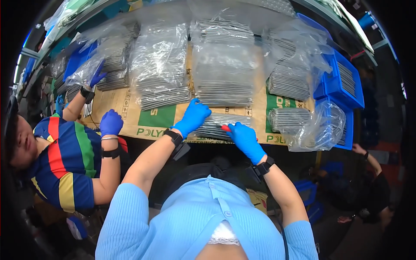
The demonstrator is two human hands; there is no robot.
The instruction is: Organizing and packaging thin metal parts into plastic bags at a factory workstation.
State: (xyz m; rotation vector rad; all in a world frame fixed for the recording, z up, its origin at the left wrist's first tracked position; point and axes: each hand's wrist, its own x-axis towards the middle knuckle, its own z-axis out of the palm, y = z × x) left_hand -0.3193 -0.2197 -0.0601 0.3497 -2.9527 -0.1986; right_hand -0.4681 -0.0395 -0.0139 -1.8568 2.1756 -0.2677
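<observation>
My left hand (193,117), in a blue glove, is at the left end of a row of thin metal rods (232,119) by the table's near edge. Its fingers are curled, and whatever they may hold is hidden. Just right of it, my blue-gloved right hand (246,139) is closed around a slim red object (225,128). The red end sticks out between thumb and fingers over the rods; the rest is covered by the glove. Beyond my hands lies a larger stack of rods (225,93) under clear plastic (225,54).
More plastic-covered rod stacks (162,93) (289,84) lie left and right on printed brown sheeting (149,131). Blue bins (357,97) with rods stand at the table's right end. A co-worker in a striped shirt (65,156) sits close on my left; another person (368,190) is at far right.
</observation>
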